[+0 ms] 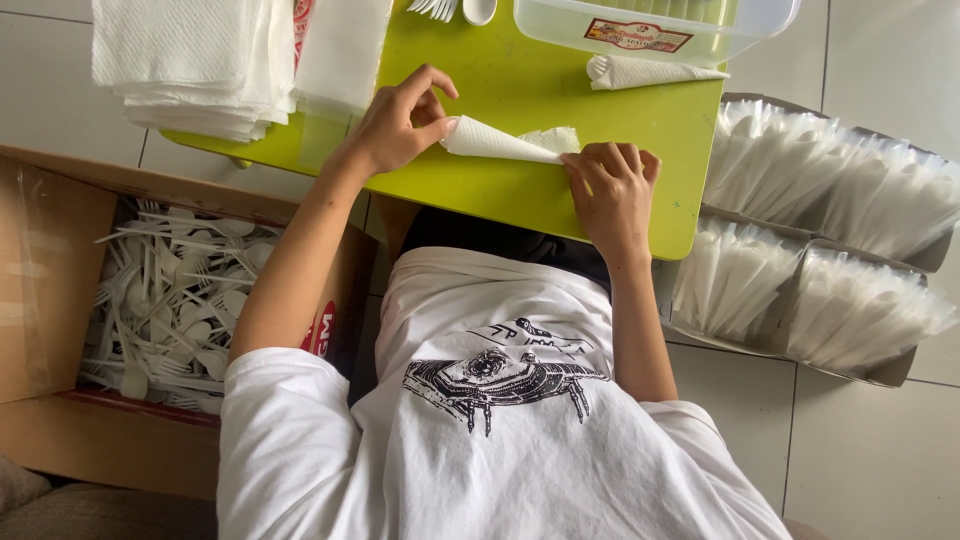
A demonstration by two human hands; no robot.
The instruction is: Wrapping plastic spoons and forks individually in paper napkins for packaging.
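A white paper napkin (495, 144) lies rolled into a cone on the lime-green table (520, 85). My left hand (398, 122) pinches its narrow left end between thumb and fingers. My right hand (612, 188) presses the wider right end down near the table's front edge. Whatever is wrapped inside the napkin is hidden.
A stack of white napkins (195, 62) sits at the table's back left, a clear plastic tub (650, 25) at the back right with one finished roll (645, 72) beside it. A cardboard box of white plastic forks and spoons (170, 300) stands left; bagged rolls (820, 240) fill boxes right.
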